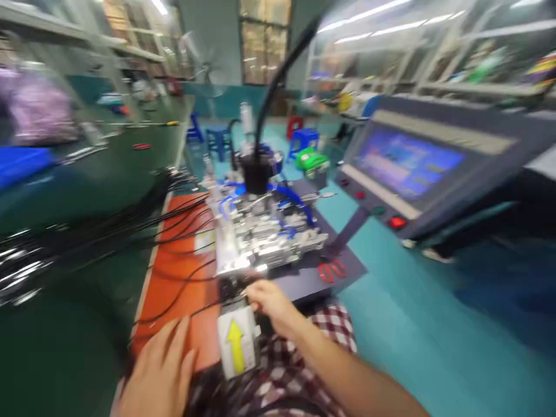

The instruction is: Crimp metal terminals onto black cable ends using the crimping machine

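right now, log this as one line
left hand: over orange flat surface | right hand: by white yellow-arrowed box | red loop handles: on grey base

Ahead of you, the far wall (pixel 217 37), grey-green above and teal below, holds a dark-framed window (pixel 266 46). Blue stools (pixel 305 139) and a red stool (pixel 294 125) stand on the teal floor (pixel 386 301). A dark green table (pixel 65 347) stretches along your left; blurred shelving (pixel 482 88) and bright strip lights (pixel 369 13) line your upper right.

Cables (pixel 110 233) left of machine (pixel 269 234) (screen (pixel 406 162) right)
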Demonstrator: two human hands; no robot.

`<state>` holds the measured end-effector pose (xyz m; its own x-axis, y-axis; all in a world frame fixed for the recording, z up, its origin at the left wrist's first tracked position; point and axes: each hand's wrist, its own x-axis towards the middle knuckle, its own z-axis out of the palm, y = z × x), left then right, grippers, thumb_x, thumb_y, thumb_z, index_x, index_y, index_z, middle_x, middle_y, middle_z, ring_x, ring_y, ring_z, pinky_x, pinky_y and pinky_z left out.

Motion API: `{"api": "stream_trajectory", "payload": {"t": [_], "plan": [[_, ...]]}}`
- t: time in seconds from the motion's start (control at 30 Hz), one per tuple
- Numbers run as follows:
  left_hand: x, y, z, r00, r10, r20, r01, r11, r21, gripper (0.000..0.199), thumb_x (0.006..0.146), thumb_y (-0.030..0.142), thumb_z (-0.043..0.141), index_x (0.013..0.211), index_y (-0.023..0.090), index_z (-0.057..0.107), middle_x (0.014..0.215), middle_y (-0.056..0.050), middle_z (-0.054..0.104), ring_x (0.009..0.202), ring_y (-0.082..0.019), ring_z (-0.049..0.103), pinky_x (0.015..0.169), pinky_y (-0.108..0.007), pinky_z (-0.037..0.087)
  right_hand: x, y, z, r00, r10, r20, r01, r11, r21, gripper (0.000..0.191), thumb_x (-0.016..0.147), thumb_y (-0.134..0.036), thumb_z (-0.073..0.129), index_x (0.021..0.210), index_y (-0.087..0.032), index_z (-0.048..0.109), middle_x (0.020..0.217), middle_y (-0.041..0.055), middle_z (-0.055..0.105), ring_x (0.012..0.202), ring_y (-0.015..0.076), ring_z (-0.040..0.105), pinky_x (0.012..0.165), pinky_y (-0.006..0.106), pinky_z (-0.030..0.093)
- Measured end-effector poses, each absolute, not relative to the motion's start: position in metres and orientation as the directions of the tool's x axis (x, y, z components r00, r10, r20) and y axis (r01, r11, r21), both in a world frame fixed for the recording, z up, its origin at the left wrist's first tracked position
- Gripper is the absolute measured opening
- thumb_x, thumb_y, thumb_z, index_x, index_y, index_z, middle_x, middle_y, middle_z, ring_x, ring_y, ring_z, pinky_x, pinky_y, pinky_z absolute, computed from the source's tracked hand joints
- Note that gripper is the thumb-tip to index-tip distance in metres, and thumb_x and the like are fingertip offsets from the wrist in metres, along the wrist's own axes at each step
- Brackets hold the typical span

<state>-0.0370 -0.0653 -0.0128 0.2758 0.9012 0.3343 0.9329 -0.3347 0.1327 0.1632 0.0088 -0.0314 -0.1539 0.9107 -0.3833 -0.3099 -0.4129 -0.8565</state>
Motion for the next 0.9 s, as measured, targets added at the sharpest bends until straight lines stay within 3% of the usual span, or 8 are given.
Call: {"api": "stream_trajectory", "payload": {"t": [0.1,0.17,0.27,0.37,0.57,0.73,0.9], "plan": [[-0.047,-0.088,-0.003,0.176,0.971,0.162,0.984,-0.169,-0.055,0.042,0.092,0.027,0.038,0.134,0.019,0.041,0.131,-0.014,0.051,0.115,-0.028,0.051,0.074,-0.040,0.054,0.165,0.005,-0.042,-0.192,0.909,-0.370,-0.348,-0.416,-0.840,0.027,0.071,-0.036,0.070,0.055,-0.019,0.057,0.048,-0.0050,0.047,0.043,0.0074,0.038,0.043,0.022,0.027],[-0.043,-0.086,-0.001,0.181,0.970,0.162,0.981,-0.167,-0.098,0.041,0.092,0.027,0.038,0.132,0.017,0.044,0.130,-0.014,0.052,0.115,-0.028,0.052,0.077,-0.039,0.055,0.167,0.002,-0.044,-0.203,0.910,-0.362,-0.355,-0.413,-0.839,0.025,0.072,-0.038,0.070,0.062,-0.018,0.059,0.052,-0.0045,0.049,0.046,0.0076,0.041,0.045,0.022,0.029],[-0.042,-0.078,0.001,0.249,0.950,0.187,0.969,-0.242,-0.057,0.041,0.092,0.023,0.038,0.131,0.012,0.045,0.128,-0.015,0.054,0.116,-0.027,0.051,0.093,-0.042,0.048,0.170,-0.001,-0.044,-0.216,0.902,-0.374,-0.329,-0.427,-0.842,0.028,0.066,-0.037,0.075,0.064,-0.015,0.058,0.054,-0.0047,0.051,0.045,0.0060,0.041,0.043,0.020,0.030],[-0.050,-0.074,0.004,0.293,0.943,0.159,0.953,-0.301,0.026,0.040,0.093,0.019,0.035,0.130,0.008,0.046,0.128,-0.016,0.052,0.118,-0.027,0.049,0.097,-0.043,0.045,0.174,-0.002,-0.046,-0.231,0.887,-0.399,-0.290,-0.455,-0.842,0.030,0.065,-0.036,0.077,0.066,-0.014,0.057,0.051,-0.0056,0.050,0.042,0.0046,0.039,0.040,0.018,0.029],[-0.067,-0.073,0.003,0.362,0.931,0.044,0.921,-0.365,0.136,0.042,0.094,0.022,0.032,0.134,0.016,0.041,0.134,-0.011,0.045,0.123,-0.022,0.040,0.099,-0.036,0.042,0.185,0.002,-0.054,-0.300,0.819,-0.488,-0.229,-0.559,-0.797,0.025,0.064,-0.029,0.078,0.065,-0.016,0.057,0.055,-0.0040,0.056,0.045,0.0058,0.048,0.041,0.016,0.039],[-0.069,-0.074,-0.002,0.395,0.918,0.035,0.907,-0.396,0.145,0.042,0.094,0.021,0.031,0.135,0.017,0.040,0.134,-0.011,0.043,0.122,-0.024,0.039,0.099,-0.040,0.041,0.192,0.003,-0.058,-0.326,0.790,-0.519,-0.223,-0.598,-0.770,0.017,0.078,-0.029,0.068,0.070,-0.017,0.059,0.056,-0.0043,0.057,0.043,0.0056,0.049,0.040,0.015,0.040],[-0.068,-0.077,-0.004,0.398,0.915,0.072,0.909,-0.404,0.107,0.043,0.094,0.020,0.030,0.135,0.015,0.040,0.133,-0.012,0.045,0.120,-0.024,0.041,0.098,-0.040,0.041,0.195,-0.009,-0.061,-0.252,0.804,-0.539,-0.242,-0.591,-0.769,0.027,0.085,-0.042,0.057,0.073,-0.018,0.060,0.056,-0.0032,0.056,0.041,0.0062,0.048,0.037,0.016,0.037]]}}
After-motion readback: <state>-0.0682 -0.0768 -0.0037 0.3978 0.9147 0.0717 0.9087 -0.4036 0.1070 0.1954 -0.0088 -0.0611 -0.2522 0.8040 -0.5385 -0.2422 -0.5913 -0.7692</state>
